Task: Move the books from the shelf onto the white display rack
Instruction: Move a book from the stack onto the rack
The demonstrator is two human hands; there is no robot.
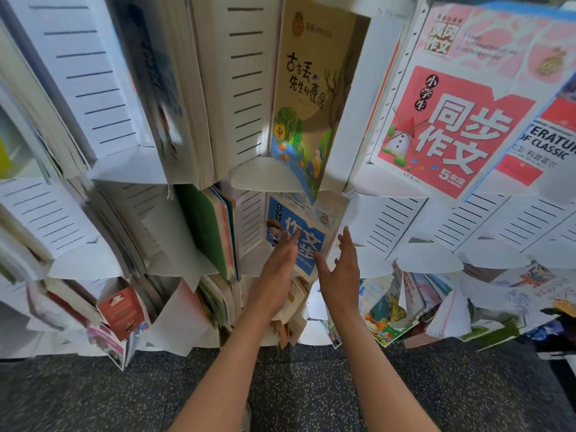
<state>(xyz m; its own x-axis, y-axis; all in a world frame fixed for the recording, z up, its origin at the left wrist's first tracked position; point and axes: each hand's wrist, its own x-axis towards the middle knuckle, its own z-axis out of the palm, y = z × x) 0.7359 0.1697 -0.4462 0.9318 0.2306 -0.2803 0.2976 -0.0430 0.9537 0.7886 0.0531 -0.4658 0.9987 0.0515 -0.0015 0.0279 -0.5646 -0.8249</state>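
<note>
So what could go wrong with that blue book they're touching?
The blue book stands tilted in its pocket of the white rack, with only the left hand flat against its cover and the right hand open beside it; it could tip forward and fall. Above it, the tan book hangs over its shelf lip, its lower corner almost at the blue one, so a bump might knock it loose.
</note>
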